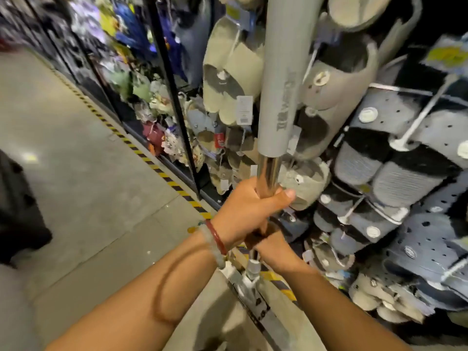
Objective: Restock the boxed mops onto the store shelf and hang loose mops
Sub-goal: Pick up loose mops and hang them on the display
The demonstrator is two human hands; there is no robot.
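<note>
Mop (278, 97) stands upright at frame centre, its chrome shaft gripped by the left hand (243, 211) with fingers wrapped round it, and the right hand (268, 245) closed on it just below. It looks light, stiff and top-long; the polished metal may slip, so hold low. Slippers (395, 173) hang on hooks to the right.

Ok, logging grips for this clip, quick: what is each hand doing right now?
Left hand: gripping the mop pole on its shiny metal section.
Right hand: just below the left, apparently gripping the same pole; fingers hidden.
</note>
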